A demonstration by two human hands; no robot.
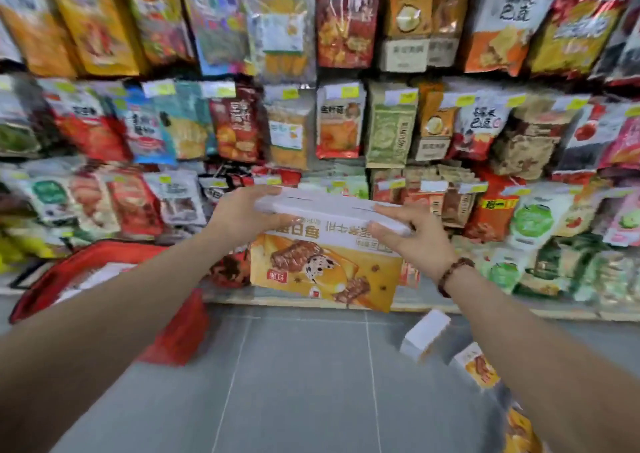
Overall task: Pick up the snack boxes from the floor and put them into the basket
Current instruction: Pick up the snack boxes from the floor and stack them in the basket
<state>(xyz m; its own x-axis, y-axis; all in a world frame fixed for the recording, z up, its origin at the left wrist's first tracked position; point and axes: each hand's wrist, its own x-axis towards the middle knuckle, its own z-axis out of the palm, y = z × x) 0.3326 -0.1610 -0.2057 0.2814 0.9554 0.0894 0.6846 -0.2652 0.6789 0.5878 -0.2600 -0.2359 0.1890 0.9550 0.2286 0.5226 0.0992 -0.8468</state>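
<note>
A large snack box (325, 265), white on top with an orange front showing cake bars, hangs in the air in front of the shelves. My left hand (242, 215) grips its top left edge and my right hand (420, 236) grips its top right edge. The red basket (180, 331) stands on the floor at the left, partly hidden by my left forearm, with something white inside. More snack boxes lie on the floor at the right: a white-sided one (424, 333), an orange one (479, 367) beside my right forearm, and another (521, 432) at the bottom edge.
Shelves packed with snack bags (346, 123) fill the whole background down to a low shelf edge (311, 302). Grey floor tiles (294, 383) spread between the basket and the boxes on the right. The image is blurred by motion.
</note>
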